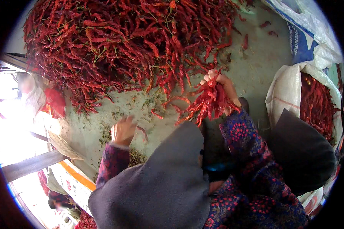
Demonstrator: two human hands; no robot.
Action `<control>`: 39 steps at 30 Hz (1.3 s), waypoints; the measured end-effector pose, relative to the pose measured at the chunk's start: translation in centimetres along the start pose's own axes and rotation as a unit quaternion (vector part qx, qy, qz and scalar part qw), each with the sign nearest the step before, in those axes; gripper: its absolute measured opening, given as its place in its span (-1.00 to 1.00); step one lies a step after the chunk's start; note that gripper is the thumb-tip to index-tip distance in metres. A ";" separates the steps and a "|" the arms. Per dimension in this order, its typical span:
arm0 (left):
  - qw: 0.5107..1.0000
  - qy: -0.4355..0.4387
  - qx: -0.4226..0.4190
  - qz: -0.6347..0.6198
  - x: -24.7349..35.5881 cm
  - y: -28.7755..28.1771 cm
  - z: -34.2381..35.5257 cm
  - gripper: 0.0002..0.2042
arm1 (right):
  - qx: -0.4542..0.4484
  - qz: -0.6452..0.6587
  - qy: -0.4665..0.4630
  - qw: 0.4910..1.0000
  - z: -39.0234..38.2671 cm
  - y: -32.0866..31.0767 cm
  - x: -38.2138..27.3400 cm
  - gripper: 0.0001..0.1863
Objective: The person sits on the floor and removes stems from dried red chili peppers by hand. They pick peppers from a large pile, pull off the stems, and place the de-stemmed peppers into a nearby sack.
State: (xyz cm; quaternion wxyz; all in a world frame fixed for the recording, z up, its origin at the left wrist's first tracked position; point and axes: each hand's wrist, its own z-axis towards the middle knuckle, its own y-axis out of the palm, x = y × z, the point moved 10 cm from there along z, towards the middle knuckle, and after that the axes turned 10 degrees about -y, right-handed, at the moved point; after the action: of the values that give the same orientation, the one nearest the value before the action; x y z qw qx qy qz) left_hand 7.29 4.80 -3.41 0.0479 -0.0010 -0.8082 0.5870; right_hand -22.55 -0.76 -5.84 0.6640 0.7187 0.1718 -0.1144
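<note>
A bunch of red chillies [208, 100] is gripped in my right hand [218, 80], whose fingers are closed around its top. The pods fan out below and to the left of that hand, just above the floor. My left hand [123, 130] is over the floor to the left, apart from the bunch. Its fingers are smeared by motion, so their pose is unclear. One loose chilli [143, 133] lies just right of it. Beyond both hands spreads a large heap of red chillies [130, 42], some with pale stems.
A white woven sack [283, 91] filled with chillies stands open on the right. Small stem scraps [135, 157] litter the floor [262, 57]. My grey-covered knees [160, 179] are close below the hands. A wooden bar [32, 166] is at the left.
</note>
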 end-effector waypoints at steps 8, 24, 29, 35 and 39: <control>0.991 0.030 0.117 0.058 9.8 1.9 11.6 -0.72 | -0.025 -0.019 0.036 0.999 0.0 -0.6 1.6 -0.87; 0.819 -0.137 -0.081 -0.552 -0.6 -2.2 8.0 -0.79 | 0.017 -0.044 0.001 0.999 0.3 -2.4 0.1 -0.91; 0.577 -0.071 0.012 -0.813 -3.3 -2.2 7.2 -0.75 | 0.006 -0.032 0.017 0.999 0.3 -1.9 0.6 -0.91; 0.838 -0.071 0.040 -0.539 2.3 -3.3 9.1 -0.83 | 0.021 -0.057 0.018 0.998 0.1 -2.9 0.8 -0.89; 0.958 0.138 0.200 -0.150 9.1 -3.5 10.0 -0.85 | 0.021 -0.075 0.001 0.997 0.3 -2.6 0.9 -0.87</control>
State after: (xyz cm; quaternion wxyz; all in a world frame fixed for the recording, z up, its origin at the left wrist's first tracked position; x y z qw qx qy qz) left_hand -2.38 -5.29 -2.43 0.2455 0.0493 -0.6507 0.7168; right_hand -22.74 -0.87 -8.58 0.6381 0.7179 0.2232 -0.1664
